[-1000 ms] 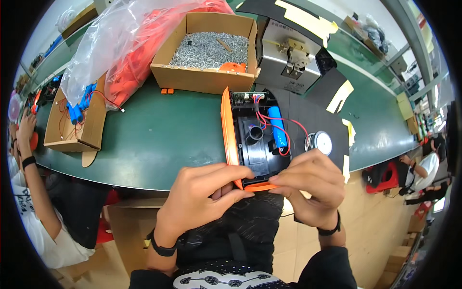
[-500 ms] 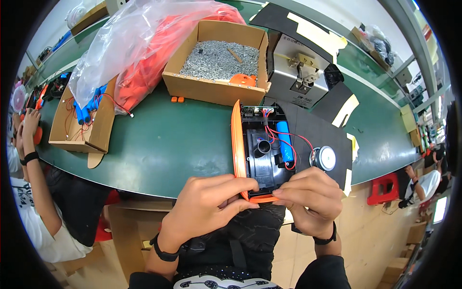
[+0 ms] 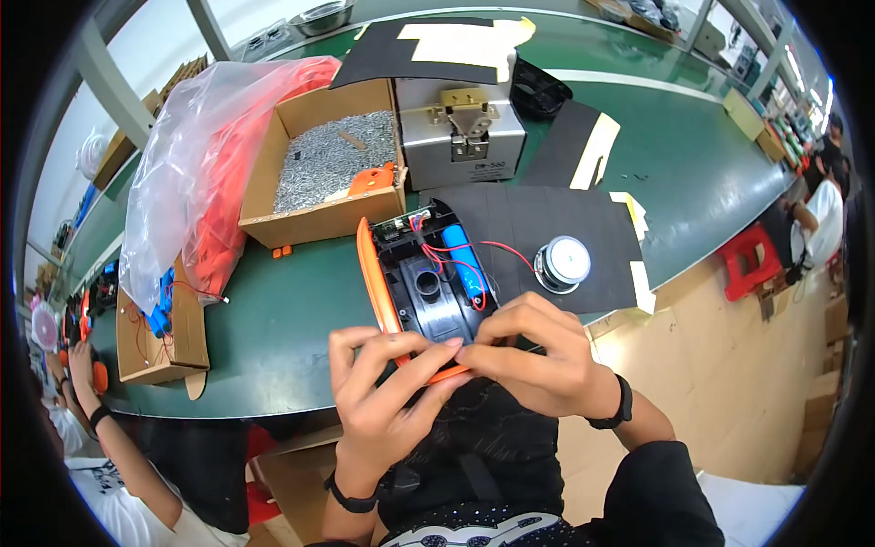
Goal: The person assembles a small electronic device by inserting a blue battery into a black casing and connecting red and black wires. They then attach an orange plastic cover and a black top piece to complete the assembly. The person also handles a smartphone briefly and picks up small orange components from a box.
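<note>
A black plastic housing lies open side up at the table's near edge, with an orange trim strip along its left side and round its near end. Inside it are a blue cylindrical battery and a short black tube. Red wires run out to a round speaker on the right. My left hand is closed on the strip at the near left corner, thumb below and fingers above. Beside it, my right hand pinches the strip's near end; the fingertips almost meet and partly hide it.
A cardboard box of screws stands beyond, beside a silver metal machine. Black sheeting lies under the speaker. At left are a plastic bag of orange parts and a small box with blue batteries. A co-worker's arm is at far left.
The view has swung, shifting the whole scene. The housing sits more tilted in the picture. Both hands have drawn closer together at its near end, and my left fingers are more bent.
</note>
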Demonstrator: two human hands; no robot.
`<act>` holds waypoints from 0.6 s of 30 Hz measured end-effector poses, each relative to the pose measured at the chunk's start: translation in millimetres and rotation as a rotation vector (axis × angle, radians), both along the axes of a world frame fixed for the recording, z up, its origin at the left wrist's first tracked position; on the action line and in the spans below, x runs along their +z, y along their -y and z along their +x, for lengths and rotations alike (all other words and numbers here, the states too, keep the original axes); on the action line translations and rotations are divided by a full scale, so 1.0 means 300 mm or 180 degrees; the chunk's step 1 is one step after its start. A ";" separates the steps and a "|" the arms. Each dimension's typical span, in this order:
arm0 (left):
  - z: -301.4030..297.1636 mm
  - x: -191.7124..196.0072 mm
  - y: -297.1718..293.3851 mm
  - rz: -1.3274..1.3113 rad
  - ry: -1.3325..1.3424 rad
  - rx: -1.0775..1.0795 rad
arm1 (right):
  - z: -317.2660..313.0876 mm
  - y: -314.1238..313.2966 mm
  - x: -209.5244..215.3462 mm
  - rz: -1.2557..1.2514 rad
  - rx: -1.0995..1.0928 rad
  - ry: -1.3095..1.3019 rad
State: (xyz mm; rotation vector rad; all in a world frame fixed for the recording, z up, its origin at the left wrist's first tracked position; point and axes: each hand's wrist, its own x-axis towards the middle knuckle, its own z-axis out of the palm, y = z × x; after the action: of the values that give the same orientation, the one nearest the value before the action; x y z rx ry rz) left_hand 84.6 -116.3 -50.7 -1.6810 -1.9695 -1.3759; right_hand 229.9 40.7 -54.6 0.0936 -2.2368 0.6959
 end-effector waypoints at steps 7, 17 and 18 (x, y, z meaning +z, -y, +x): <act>0.017 -0.038 -0.009 0.0176 0.0079 -0.0081 | 0.020 0.029 -0.081 -0.0824 -0.0077 -0.0392; 0.025 -0.054 -0.009 0.0101 -0.0131 -0.0019 | 0.032 0.015 -0.082 -0.1407 0.0166 -0.0316; 0.025 -0.053 -0.006 0.0042 -0.0119 -0.0022 | 0.038 0.018 -0.079 -0.1426 0.0144 -0.0291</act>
State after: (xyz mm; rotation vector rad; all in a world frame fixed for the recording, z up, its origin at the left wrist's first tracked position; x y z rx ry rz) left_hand 92.1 -114.4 -66.5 -1.6969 -1.9323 -1.3469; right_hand 241.3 35.3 -78.4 -0.0456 -1.9479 1.1748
